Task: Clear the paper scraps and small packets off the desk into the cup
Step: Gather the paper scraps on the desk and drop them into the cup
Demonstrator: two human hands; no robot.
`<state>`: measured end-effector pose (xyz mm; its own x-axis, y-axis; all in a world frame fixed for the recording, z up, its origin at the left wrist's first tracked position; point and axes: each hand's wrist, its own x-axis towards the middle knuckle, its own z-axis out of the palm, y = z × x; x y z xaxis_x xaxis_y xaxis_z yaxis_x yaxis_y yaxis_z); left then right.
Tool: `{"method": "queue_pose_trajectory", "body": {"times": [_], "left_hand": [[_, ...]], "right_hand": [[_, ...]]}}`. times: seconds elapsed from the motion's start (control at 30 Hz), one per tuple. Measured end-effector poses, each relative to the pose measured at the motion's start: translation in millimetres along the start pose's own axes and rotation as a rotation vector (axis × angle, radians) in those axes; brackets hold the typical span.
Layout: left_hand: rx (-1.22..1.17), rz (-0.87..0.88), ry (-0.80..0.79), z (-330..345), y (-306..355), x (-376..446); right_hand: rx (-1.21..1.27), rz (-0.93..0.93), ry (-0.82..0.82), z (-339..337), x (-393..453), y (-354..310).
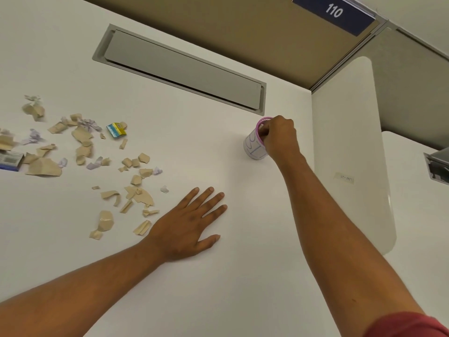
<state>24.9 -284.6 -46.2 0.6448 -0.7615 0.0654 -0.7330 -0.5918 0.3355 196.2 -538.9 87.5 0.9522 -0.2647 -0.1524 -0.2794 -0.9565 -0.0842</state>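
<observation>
A white cup with a pink rim and blue scribbles stands upright on the white desk near the right divider. My right hand grips the cup at its rim, fingers curled over the edge. My left hand lies flat on the desk, fingers spread and straight, holding nothing. Several torn beige paper scraps and crumpled white bits lie scattered over the left part of the desk. A small yellow-and-blue packet lies among them, and a blue-and-white packet sits at the left edge.
A grey cable-tray lid is set into the desk behind the scraps. A white divider panel stands right of the cup. A blue sign reading 110 hangs on the tan partition behind.
</observation>
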Motion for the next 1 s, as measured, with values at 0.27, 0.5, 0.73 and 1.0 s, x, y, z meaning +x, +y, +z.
{"method": "queue_pose_trajectory", "body": {"times": [0.27, 0.5, 0.73, 1.0], "left_hand": [[-0.188, 0.079, 0.156, -24, 3, -7], [-0.082, -0.174, 0.435, -71, -28, -93], [-0.212, -0.49, 0.285, -85, -69, -191], [-0.227, -0.484, 0.276, -88, -88, -136]], "right_hand": [[0.629, -0.078, 0.484, -19, -69, -30], [0.734, -0.161, -0.026, 52, -178, -86], [0.776, -0.132, -0.305, 116, -256, -132], [0.882, -0.085, -0.174, 120, -228, -181]]}}
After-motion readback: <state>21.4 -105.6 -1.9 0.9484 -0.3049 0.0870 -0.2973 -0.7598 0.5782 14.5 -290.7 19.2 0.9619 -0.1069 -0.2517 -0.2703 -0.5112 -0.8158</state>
